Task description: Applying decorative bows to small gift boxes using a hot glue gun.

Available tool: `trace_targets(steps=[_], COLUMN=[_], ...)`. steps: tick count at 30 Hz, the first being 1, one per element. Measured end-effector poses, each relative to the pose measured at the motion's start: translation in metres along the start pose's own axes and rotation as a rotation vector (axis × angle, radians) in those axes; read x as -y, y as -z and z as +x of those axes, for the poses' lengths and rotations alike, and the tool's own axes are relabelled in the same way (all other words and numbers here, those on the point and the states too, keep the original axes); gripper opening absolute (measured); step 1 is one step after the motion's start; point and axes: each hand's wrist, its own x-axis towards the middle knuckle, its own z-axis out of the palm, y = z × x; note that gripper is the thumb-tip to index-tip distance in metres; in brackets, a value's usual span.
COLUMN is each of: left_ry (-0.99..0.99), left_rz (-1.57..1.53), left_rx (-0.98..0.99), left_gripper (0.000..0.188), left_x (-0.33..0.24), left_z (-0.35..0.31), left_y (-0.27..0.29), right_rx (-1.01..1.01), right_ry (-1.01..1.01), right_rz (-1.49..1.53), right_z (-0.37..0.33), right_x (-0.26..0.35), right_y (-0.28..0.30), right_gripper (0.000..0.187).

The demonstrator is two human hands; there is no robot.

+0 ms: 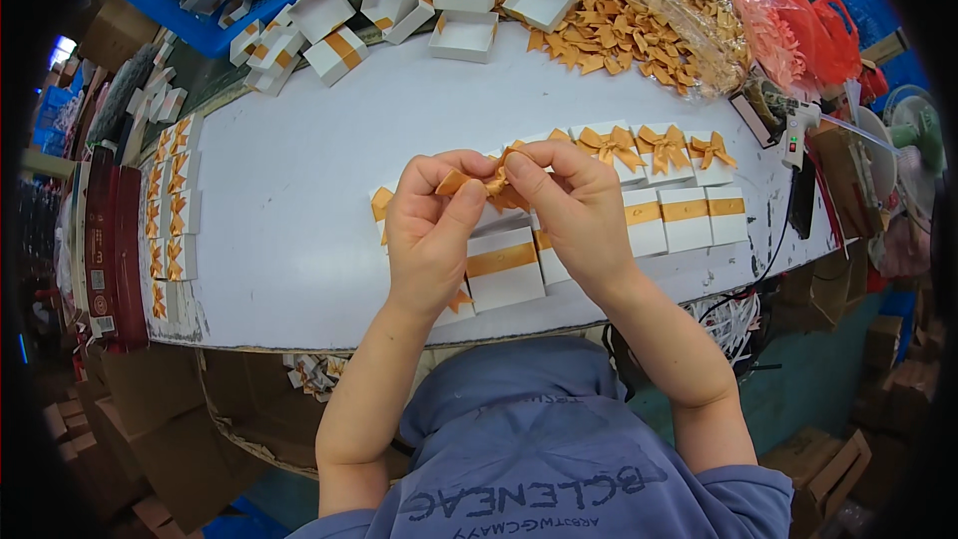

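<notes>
Both hands pinch one gold ribbon bow (496, 186) above the table. My left hand (431, 230) is closed on its left loop, and my right hand (571, 210) grips its right side. Beneath and beside them stand white boxes with a gold band; one banded box (506, 269) sits just below the bow, and the hands hide part of the row. To the right, several boxes in the front row (685, 217) show a small clear dot on the band. Behind them, a row of boxes carries bows, such as this bow (667, 148).
A pile of loose gold bows (639, 35) spills from a clear plastic bag at the back right, near a red bag (803, 15). A glue gun (798, 130) lies at the right edge. White boxes (464, 35) heap at the back; bowed boxes (178, 215) line the left.
</notes>
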Motion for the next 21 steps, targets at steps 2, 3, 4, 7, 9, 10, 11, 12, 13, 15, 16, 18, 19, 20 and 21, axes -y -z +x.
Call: trace_targets(steps=[2, 3, 4, 7, 9, 10, 11, 12, 13, 15, 16, 18, 19, 20, 21], left_ry=[0.0, 0.019, 0.039, 0.032, 0.043, 0.052, 0.055, 0.065, 0.075, 0.102, 0.126, 0.154, 0.179, 0.182, 0.183], left_rz=[-0.046, -0.12, -0.194, -0.153, -0.124, -0.095, -0.096, -0.039, 0.018, 0.061, 0.105, 0.029, -0.047, -0.047, -0.062], left_rx=[-0.006, 0.01, 0.026, 0.016, -0.01, -0.036, -0.035, -0.05, -0.066, -0.106, -0.144, -0.209, -0.272, -0.276, -0.271], left_gripper=[0.007, 0.007, 0.008, 0.008, 0.008, 0.008, 0.008, 0.009, 0.009, 0.011, 0.013, 0.016, 0.018, 0.018, 0.019], left_x=[0.001, 0.001, 0.001, 0.004, 0.003, 0.003, 0.004, 0.005, 0.006, 0.008, 0.009, 0.006, 0.005, 0.005, 0.005], left_z=[-0.001, -0.002, -0.002, -0.005, -0.006, -0.008, -0.009, -0.01, -0.012, -0.017, -0.02, -0.023, -0.025, -0.028, -0.03], left_y=[-0.001, -0.001, -0.001, 0.001, 0.0, 0.001, 0.001, 0.002, 0.003, 0.003, 0.002, -0.007, -0.01, -0.01, -0.009], right_rx=[-0.027, -0.033, -0.038, 0.016, 0.036, 0.056, 0.053, 0.061, 0.069, 0.07, 0.073, 0.046, 0.02, 0.021, 0.016], right_ry=[0.059, 0.135, 0.211, 0.263, 0.096, -0.069, -0.07, -0.074, -0.078, -0.085, -0.088, -0.057, -0.023, -0.027, -0.03], right_rz=[-0.092, -0.175, -0.259, -0.296, -0.188, -0.08, -0.08, -0.025, 0.03, 0.006, -0.019, -0.051, -0.084, -0.083, -0.106], right_z=[0.0, 0.0, 0.0, -0.002, -0.006, -0.008, -0.01, -0.011, -0.012, -0.016, -0.017, -0.018, -0.019, -0.021, -0.023], right_x=[-0.005, -0.006, -0.007, -0.009, 0.001, 0.004, 0.003, 0.001, -0.001, -0.004, -0.005, -0.012, -0.014, -0.014, -0.013], right_y=[0.002, 0.003, 0.004, 0.005, 0.002, 0.0, 0.0, 0.0, 0.0, -0.001, -0.001, -0.002, -0.002, -0.003, -0.003], right_gripper=[0.017, 0.017, 0.017, 0.017, 0.017, 0.017, 0.017, 0.016, 0.015, 0.013, 0.012, 0.011, 0.01, 0.01, 0.009])
